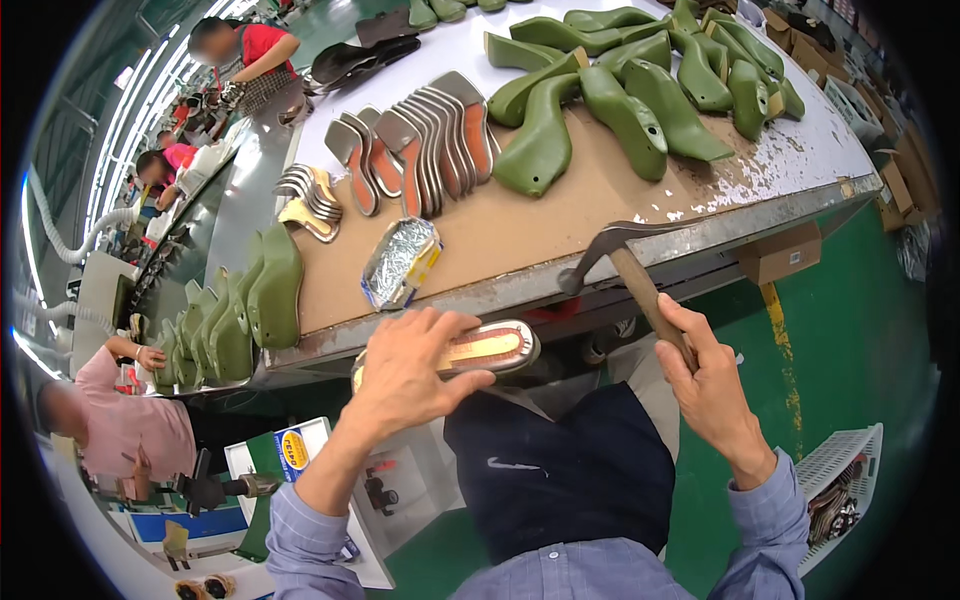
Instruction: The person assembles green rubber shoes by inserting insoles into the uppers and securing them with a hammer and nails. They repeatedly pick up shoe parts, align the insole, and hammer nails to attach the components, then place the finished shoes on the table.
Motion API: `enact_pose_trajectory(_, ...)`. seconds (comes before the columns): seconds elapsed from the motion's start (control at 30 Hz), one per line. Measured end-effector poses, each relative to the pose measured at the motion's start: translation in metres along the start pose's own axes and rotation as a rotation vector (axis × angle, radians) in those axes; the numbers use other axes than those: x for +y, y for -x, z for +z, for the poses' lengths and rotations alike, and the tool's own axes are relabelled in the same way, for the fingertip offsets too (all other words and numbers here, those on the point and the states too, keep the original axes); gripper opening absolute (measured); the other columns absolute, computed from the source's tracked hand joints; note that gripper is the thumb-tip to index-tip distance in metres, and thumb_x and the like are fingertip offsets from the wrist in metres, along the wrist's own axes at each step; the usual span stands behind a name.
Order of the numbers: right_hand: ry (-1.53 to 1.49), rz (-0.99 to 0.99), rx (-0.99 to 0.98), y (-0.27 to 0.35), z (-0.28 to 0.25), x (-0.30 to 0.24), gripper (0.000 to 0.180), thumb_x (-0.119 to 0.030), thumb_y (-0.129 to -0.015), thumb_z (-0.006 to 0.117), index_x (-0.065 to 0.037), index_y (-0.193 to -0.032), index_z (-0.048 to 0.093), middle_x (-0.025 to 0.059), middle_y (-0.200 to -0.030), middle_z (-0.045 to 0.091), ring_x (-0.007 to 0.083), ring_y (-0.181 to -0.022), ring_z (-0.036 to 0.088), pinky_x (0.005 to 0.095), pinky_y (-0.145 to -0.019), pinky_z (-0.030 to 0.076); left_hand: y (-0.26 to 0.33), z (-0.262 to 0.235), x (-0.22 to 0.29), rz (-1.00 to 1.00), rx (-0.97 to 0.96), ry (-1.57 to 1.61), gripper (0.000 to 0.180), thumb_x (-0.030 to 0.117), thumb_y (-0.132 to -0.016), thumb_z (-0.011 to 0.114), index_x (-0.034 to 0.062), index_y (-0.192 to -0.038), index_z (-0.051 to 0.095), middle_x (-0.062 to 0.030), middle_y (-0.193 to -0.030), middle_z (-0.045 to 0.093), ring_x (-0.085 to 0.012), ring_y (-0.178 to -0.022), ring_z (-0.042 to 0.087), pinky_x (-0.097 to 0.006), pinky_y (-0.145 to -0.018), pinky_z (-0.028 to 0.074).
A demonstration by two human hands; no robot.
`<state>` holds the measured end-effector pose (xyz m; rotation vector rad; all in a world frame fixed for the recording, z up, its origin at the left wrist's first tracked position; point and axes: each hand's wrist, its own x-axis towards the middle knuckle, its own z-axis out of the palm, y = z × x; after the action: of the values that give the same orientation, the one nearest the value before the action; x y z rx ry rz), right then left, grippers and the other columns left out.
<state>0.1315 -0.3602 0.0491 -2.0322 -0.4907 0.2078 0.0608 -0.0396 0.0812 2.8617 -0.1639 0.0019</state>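
Observation:
My left hand grips a shoe last with a tan and red insole on its upturned bottom, held at the near edge of the workbench. My right hand is closed around the wooden handle of a hammer. The hammer's dark metal head is raised above the bench edge, to the right of the insole.
Green shoe lasts lie in a pile on the far bench, and more stand at its left end. Rows of grey and orange insoles and a crumpled foil packet lie between. Other people work at left. A white basket stands on the green floor.

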Motion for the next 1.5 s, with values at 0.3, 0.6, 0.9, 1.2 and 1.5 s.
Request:
enact_pose_trajectory(0.3,-0.073,-0.319,0.127,0.023,-0.012,0.006,0.05,0.007,-0.092,0.067,-0.002,-0.139,0.056,0.0176,-0.115,0.071,0.0154,-0.074,0.067,0.0281,-0.063,0.053,-0.008,-0.004,-0.006,-0.003,-0.066,0.073,0.057,0.041,-0.073,0.086,0.0079,-0.116,0.068,-0.0123,-0.102,0.07,-0.0331,-0.095,0.066,-0.042,-0.085,0.048)
enact_pose_trajectory(0.6,-0.11,-0.389,0.098,0.025,-0.01,0.01,0.052,0.009,-0.09,0.068,-0.003,-0.14,0.058,0.0154,-0.109,0.074,0.0129,-0.067,0.063,0.0274,-0.06,0.052,-0.007,-0.002,-0.011,-0.068,-0.061,0.119,0.058,0.041,-0.07,0.089,0.0053,-0.111,0.069,-0.0147,-0.094,0.073,-0.0325,-0.087,0.07,-0.04,-0.08,0.054)
enact_pose_trajectory(0.9,-0.103,-0.512,0.119,0.022,-0.001,0.0,0.051,0.006,-0.089,0.07,-0.004,-0.139,0.059,0.0174,-0.107,0.073,0.0183,-0.067,0.064,0.0292,-0.061,0.052,-0.008,-0.009,-0.007,-0.179,-0.117,0.182,0.053,0.039,-0.07,0.087,0.0082,-0.11,0.07,-0.0142,-0.095,0.074,-0.0339,-0.092,0.07,-0.042,-0.085,0.054)
enact_pose_trajectory(1.2,0.061,-0.466,-0.023,0.019,-0.007,-0.023,0.049,0.006,-0.087,0.071,-0.003,-0.135,0.061,0.0169,-0.099,0.072,0.0256,-0.073,0.068,0.0339,-0.065,0.055,0.004,0.003,0.005,-0.118,0.016,0.086,0.05,0.04,-0.075,0.083,0.007,-0.108,0.065,-0.0157,-0.097,0.071,-0.0368,-0.095,0.067,-0.046,-0.084,0.052)
enact_pose_trajectory(1.5,0.183,-0.586,0.097,0.017,-0.003,-0.039,0.044,0.0,-0.089,0.07,0.001,-0.132,0.06,0.0196,-0.103,0.071,0.0266,-0.085,0.071,0.0329,-0.073,0.055,0.009,0.009,0.005,-0.108,0.05,0.049,0.05,0.042,-0.078,0.08,0.0068,-0.107,0.061,-0.0131,-0.096,0.07,-0.035,-0.093,0.067,-0.047,-0.081,0.051)
